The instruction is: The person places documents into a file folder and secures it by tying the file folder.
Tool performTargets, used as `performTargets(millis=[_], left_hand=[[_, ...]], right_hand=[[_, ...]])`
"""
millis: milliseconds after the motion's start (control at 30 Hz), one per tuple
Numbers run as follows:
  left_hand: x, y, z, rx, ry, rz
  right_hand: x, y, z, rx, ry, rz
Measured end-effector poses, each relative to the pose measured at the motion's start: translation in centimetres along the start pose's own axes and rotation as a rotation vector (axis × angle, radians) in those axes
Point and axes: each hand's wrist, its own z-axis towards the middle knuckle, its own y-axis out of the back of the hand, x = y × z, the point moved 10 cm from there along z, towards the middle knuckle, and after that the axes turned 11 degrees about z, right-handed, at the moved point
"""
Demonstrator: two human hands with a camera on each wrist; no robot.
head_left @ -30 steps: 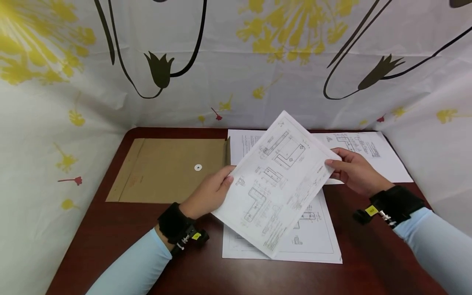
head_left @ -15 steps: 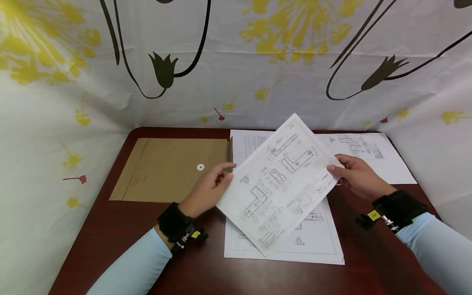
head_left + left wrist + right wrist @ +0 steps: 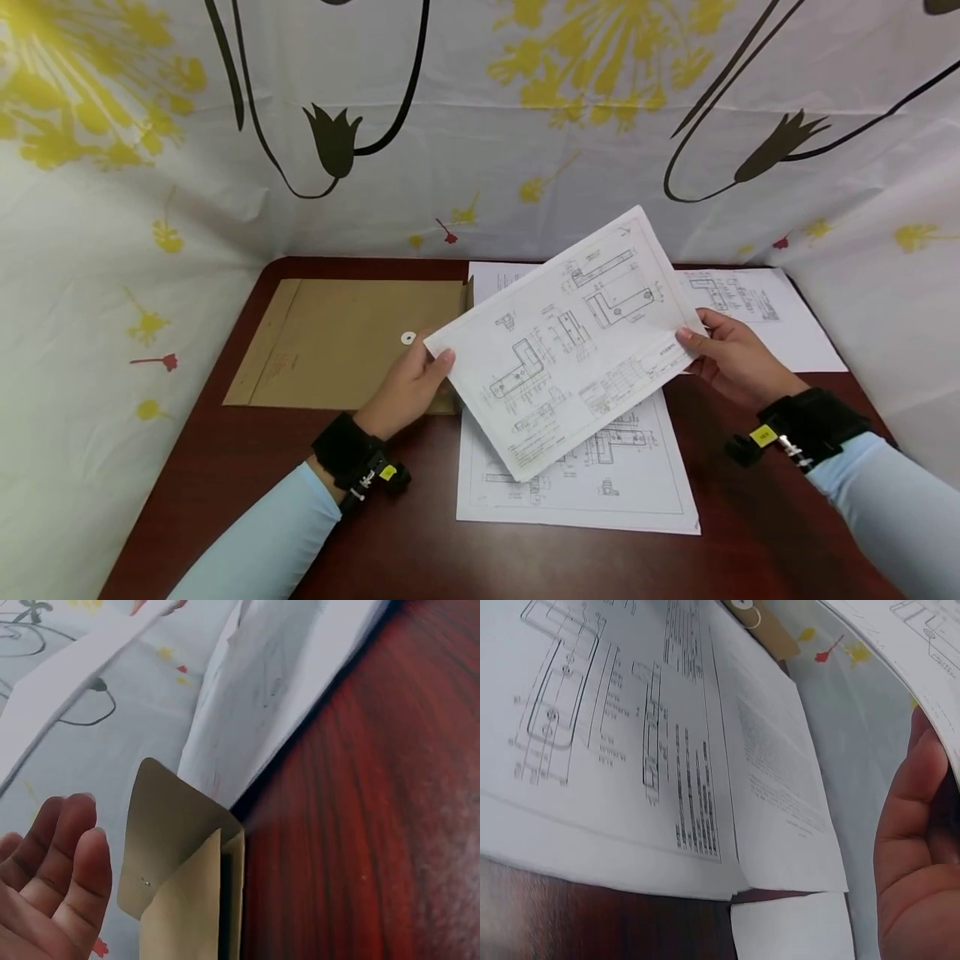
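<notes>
Tilted in the air over the table, a white technical drawing [image 3: 555, 358] is held between both hands. At its left corner my left hand [image 3: 401, 387] has the thumb on the front, with the fingers hidden behind the paper. In the left wrist view the fingers of that hand [image 3: 60, 885] are bent beside the paper. My right hand [image 3: 738, 358] pinches the drawing's right edge, thumb on top. Below lies a pile of printed drawings [image 3: 577, 504], partly covered by the held one. The right wrist view shows the lower drawings [image 3: 592, 795] close up.
A brown paper envelope [image 3: 352, 342] with a white round button lies at the back left, its flap [image 3: 172, 817] raised. More printed sheets [image 3: 787, 342] lie at the back right of the dark red table [image 3: 390, 533]. A patterned cloth [image 3: 465, 167] hangs behind.
The held drawing has turned clockwise toward landscape and its lower corner has risen. My left hand loosened its hold, then shifted left and took the corner; the right hand stayed on its edge.
</notes>
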Motion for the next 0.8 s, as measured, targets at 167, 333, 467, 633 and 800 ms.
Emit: performTargets(millis=[167,333,467,633,800], left_hand=[[-0.3,-0.6,-0.3,0.008,0.000,0.009],[-0.7,-2.2,-0.5,0.074,-0.028,0.063],[-1.3,-3.5,-0.5,0.148,-0.035,0.032],[-1.5,-3.1,-0.2,0.111,0.019,-0.020],[-1.2,-1.6,0.0,0.005,0.064,-0.020]], right_hand=[[-0.1,0.0,0.0,-0.026,0.010,0.017],[-0.3,-0.1,0.0,-0.011,0.013,0.071],[-0.8,-0.1,0.1,0.009,-0.003,0.137],[-1.3,0.0,0.1,0.022,-0.014,0.146],[-2.0,-0.3,0.2,0.040,-0.047,0.067]])
